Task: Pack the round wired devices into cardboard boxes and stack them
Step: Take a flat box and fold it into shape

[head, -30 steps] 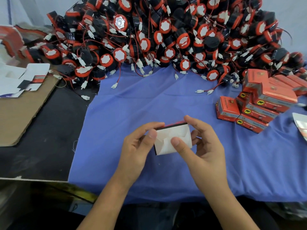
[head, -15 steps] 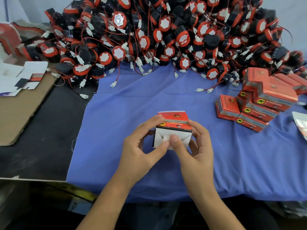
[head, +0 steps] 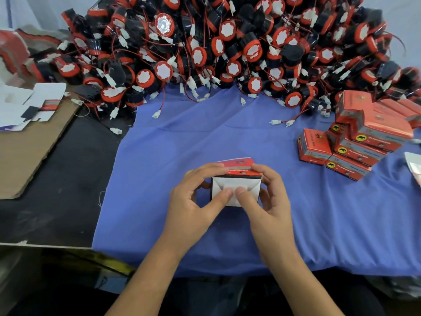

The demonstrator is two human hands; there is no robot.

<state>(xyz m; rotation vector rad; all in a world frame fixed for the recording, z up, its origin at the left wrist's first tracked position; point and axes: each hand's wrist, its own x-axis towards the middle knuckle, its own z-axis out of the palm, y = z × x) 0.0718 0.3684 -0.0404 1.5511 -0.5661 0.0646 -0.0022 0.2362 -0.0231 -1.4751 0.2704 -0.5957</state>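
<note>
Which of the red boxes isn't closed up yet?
The box between the left hand and right hand: its white end flaps show under both thumbs. The stacked boxes at the right look closed.

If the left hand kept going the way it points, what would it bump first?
The cardboard box: the left hand holds it, thumb on its white flap. Past that, probably blue cloth, then the device pile.

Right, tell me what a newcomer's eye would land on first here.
The huge heap of red-and-black wired devices fills the back. At centre, the left hand and right hand grip a box, thumbs pressing its white flaps, over blue cloth. A stack of red boxes sits at right.
</note>
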